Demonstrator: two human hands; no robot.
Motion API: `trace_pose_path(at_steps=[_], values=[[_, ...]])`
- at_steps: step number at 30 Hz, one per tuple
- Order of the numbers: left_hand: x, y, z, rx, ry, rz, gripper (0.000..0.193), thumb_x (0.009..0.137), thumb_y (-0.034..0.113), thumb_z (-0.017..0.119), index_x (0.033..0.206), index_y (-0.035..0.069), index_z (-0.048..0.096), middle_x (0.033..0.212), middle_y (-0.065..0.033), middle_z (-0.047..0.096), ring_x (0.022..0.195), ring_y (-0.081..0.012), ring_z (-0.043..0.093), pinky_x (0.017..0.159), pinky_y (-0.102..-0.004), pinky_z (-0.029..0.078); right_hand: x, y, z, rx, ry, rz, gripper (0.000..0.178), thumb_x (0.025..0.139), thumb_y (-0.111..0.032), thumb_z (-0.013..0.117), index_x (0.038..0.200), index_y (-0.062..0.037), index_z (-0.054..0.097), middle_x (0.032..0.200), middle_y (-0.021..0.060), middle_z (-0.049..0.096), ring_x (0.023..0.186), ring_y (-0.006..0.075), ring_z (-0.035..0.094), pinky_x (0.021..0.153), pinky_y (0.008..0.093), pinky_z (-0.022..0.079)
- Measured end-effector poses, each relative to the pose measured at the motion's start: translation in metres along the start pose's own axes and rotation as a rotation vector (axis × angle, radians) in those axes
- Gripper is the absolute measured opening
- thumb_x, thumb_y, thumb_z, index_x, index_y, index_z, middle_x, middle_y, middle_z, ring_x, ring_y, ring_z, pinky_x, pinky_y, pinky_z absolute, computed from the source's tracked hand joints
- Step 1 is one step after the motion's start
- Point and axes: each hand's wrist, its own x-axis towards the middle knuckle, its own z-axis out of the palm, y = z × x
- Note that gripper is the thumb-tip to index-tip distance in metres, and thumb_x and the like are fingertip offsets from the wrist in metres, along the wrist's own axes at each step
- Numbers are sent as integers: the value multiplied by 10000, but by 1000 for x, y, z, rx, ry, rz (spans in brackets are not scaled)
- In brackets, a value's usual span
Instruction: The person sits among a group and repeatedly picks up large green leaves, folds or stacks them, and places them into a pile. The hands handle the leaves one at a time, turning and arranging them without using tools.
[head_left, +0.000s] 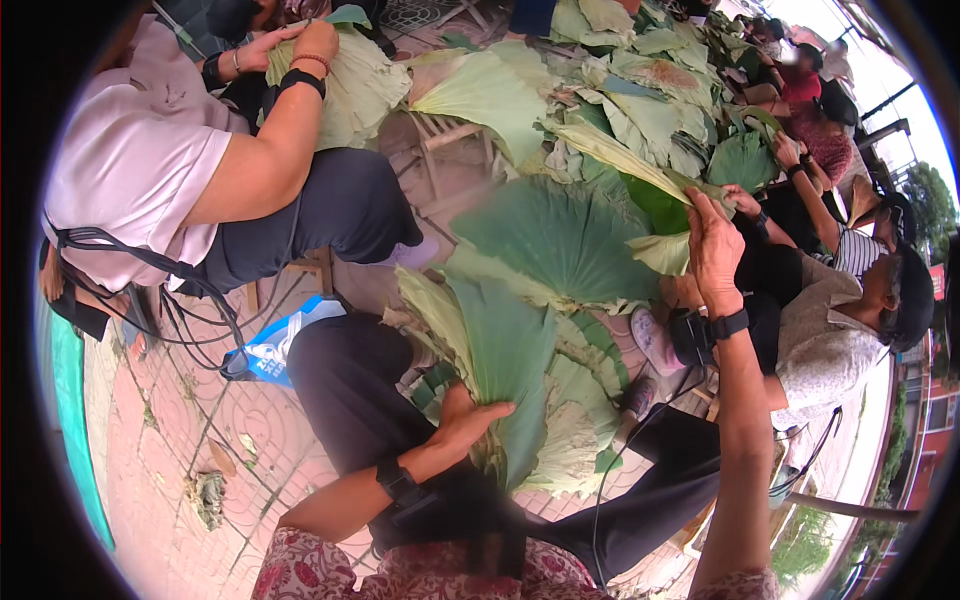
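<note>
Paved ground (185, 385) surrounds you. Your left hand (465, 420) clamps a green leaf (510, 345) between your knees; your right hand (714, 250) pinches another leaf (655, 205), farther right (apparently gathering; next move calls for steady grips).

Right fingers (704, 212) bend, arm (742, 420) outstretched; left fingers (458, 397) sit lower, thumb (497, 411) extended rightward.

I count two hands of my own, one left hand (466, 420) and one right hand (715, 255), and two black wristbands (730, 323) on my wrists. I see one blue bag (262, 352), one red beaded bracelet (313, 61) on the person (150, 150) at my left, and two patterned shoes (655, 340) at my right. Lotus leaves (555, 240) number over a dozen; overlaps hide the exact count.
</note>
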Motion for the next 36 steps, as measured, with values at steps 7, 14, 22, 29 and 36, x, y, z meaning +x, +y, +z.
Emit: trace_pose_path(at_steps=[7, 14, 22, 29, 36], values=[[-1, 1, 0, -27, -15, -26, 444, 832, 36, 793, 1230, -60, 622, 1156, -114, 701, 1027, -170, 665, 902, -309, 532, -45, -5, 114, -171, -186, -101, 343, 866, -124, 636, 1205, -158, 683, 1199, 18, 671, 1022, 271, 589, 845, 393, 469], [-5, 15, 1, -16, 16, -120, 414, 836, 51, 794, 1201, -60, 635, 1108, -115, 714, 988, -176, 676, 858, -317, 544, -151, 8, 273, -107, -677, 96, 342, 872, -135, 619, 1214, -137, 637, 1224, 58, 662, 1062, 335, 600, 857, 469, 501], [-3, 19, 3, 4, 8, -142, 436, 859, 52, 772, 1246, -61, 606, 1143, -112, 698, 1022, -171, 659, 887, -314, 529, -189, 13, 275, 306, -603, 233, 344, 896, -149, 627, 1234, -94, 606, 1269, 180, 626, 1167, 431, 577, 970, 499, 497], [5, 3, 1, -44, -10, -69, 403, 890, 85, 749, 1247, -46, 615, 1138, -93, 695, 1014, -156, 652, 869, -315, 528, -251, -49, 177, 613, -643, 412, 347, 947, -211, 654, 1236, -20, 637, 1188, 231, 669, 1103, 391, 650, 907, 447, 521], [8, -13, -6, 21, 150, -208, 409, 855, 285, 793, 1135, 3, 693, 994, -82, 705, 938, -147, 643, 756, -323, 496, -255, -146, 34, 911, -710, 360, 438, 1052, -298, 521, 1297, 58, 588, 1199, 243, 651, 1013, 346, 671, 839, 405, 535]])
